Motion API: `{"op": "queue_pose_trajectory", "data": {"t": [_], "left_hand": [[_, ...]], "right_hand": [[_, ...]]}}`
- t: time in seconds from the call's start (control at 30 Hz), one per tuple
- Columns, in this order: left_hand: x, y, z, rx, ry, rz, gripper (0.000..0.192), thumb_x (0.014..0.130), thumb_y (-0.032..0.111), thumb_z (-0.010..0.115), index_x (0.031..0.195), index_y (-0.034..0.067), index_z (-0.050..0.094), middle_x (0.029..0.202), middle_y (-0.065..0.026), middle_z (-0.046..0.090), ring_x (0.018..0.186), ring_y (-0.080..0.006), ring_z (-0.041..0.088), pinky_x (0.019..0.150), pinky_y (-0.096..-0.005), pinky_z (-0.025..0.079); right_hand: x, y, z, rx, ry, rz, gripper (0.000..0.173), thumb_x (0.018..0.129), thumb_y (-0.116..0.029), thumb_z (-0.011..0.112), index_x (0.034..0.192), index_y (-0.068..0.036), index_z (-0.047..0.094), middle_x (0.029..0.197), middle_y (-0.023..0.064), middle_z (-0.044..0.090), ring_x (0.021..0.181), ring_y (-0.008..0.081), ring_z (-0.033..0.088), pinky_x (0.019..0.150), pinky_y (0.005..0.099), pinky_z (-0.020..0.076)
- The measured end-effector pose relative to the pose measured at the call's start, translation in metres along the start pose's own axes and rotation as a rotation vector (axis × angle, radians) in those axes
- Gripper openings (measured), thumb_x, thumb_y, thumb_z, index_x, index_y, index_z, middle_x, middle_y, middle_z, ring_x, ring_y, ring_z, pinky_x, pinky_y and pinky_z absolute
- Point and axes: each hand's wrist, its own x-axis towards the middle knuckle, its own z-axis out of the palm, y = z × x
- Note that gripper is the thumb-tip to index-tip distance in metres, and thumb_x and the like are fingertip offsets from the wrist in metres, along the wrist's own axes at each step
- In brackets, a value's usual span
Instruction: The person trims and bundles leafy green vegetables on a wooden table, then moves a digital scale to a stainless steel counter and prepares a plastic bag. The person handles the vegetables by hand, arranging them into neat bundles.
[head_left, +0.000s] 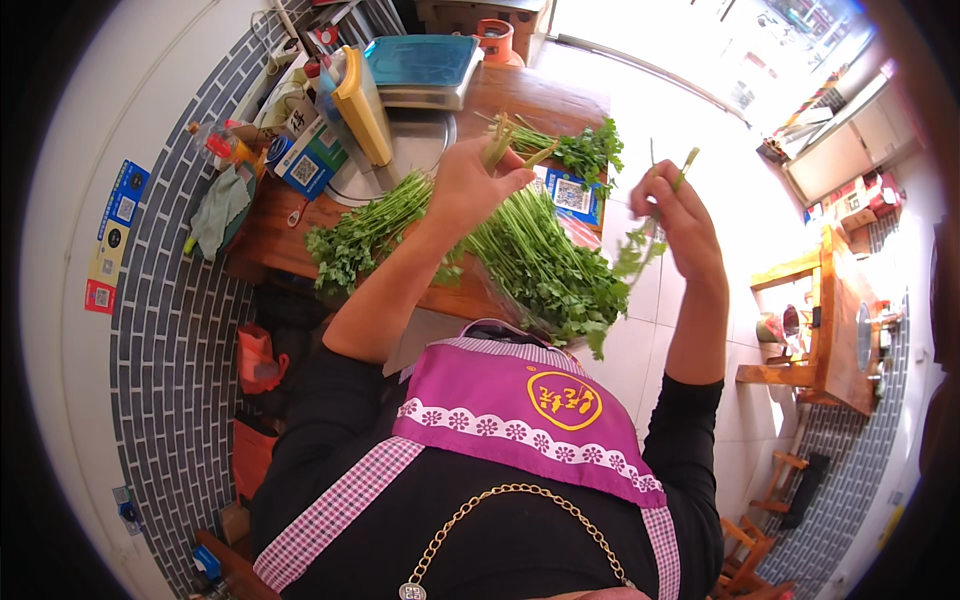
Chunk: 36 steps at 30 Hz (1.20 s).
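Note:
My left hand (476, 184) is raised over the wooden table (465, 292), closed around a few pale stalk ends (498, 142). In my right hand (679, 217), out past the table's right side, is a thin leafy sprig (639, 251); its leaves hang below the fingers and are blurred. A large bunch of leafy green stalks (555, 262), coriander or Chinese celery, lies below and between my hands, partly on clear plastic. Left of it, partly behind my left forearm, rests a second bunch (367, 240). A smaller bunch (589, 150) lies at the far right corner.
A scale with a blue-covered platform (424, 60) stands at the back, near a metal tray (446, 139) and upright yellow paper stock (364, 105). Printed-code cards (304, 169) stand at left; another (574, 195) lies by the right edge. An orange gas cylinder (496, 41) stands behind.

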Motion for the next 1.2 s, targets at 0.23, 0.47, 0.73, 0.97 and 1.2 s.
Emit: {"op": "queue_pose_trajectory", "data": {"t": [0.23, 0.47, 0.73, 0.97, 1.2], "left_hand": [[-0.016, 0.007, 0.022, 0.004, 0.015, -0.015, 0.018, 0.076, 0.015, 0.079, 0.084, 0.004, 0.068, 0.073, -0.0084, 0.068, 0.066, -0.0201, 0.064, 0.064, -0.0350, 0.049], [-0.030, 0.009, 0.026, 0.012, 0.153, 0.144, 0.021, 0.075, 0.012, 0.076, 0.084, 0.003, 0.060, 0.071, -0.0152, 0.064, 0.067, -0.0324, 0.064, 0.062, -0.0418, 0.048], [-0.038, 0.009, 0.030, 0.246, 0.322, 0.352, 0.022, 0.075, 0.009, 0.074, 0.083, 0.005, 0.054, 0.077, -0.0139, 0.059, 0.069, -0.0377, 0.060, 0.058, -0.0446, 0.046], [-0.040, 0.007, 0.027, 0.288, 0.315, 0.471, 0.025, 0.071, 0.004, 0.074, 0.085, 0.006, 0.053, 0.080, -0.0117, 0.058, 0.069, -0.0365, 0.060, 0.056, -0.0420, 0.047], [-0.043, 0.007, 0.026, 0.316, 0.296, 0.486, 0.027, 0.070, 0.003, 0.074, 0.087, 0.008, 0.054, 0.082, -0.0101, 0.058, 0.068, -0.0352, 0.061, 0.055, -0.0414, 0.047]], "right_hand": [[0.012, 0.023, 0.080, -0.441, 0.344, -0.164, 0.032, 0.079, -0.023, 0.082, 0.091, -0.006, 0.058, 0.058, -0.0074, 0.027, 0.055, 0.0046, 0.024, 0.049, 0.0252, 0.0207], [0.010, 0.021, 0.109, -0.470, 0.474, -0.221, 0.016, 0.087, -0.018, 0.073, 0.092, -0.003, 0.068, 0.056, 0.0029, 0.051, 0.051, 0.0078, 0.041, 0.049, 0.0293, 0.0344], [0.010, 0.026, 0.110, -0.582, 0.414, -0.291, 0.012, 0.090, -0.011, 0.063, 0.085, -0.001, 0.061, 0.065, 0.0179, 0.057, 0.052, 0.0274, 0.053, 0.052, 0.0362, 0.0406], [0.017, 0.036, 0.094, -0.311, 0.303, -0.240, 0.014, 0.091, -0.011, 0.064, 0.082, 0.000, 0.063, 0.057, -0.0016, 0.048, 0.051, 0.0050, 0.038, 0.047, 0.0264, 0.0295], [0.015, 0.040, 0.095, 0.027, 0.264, -0.095, 0.015, 0.090, -0.009, 0.064, 0.076, -0.002, 0.063, 0.063, -0.0090, 0.045, 0.056, 0.0008, 0.035, 0.049, 0.0217, 0.0252]]}}
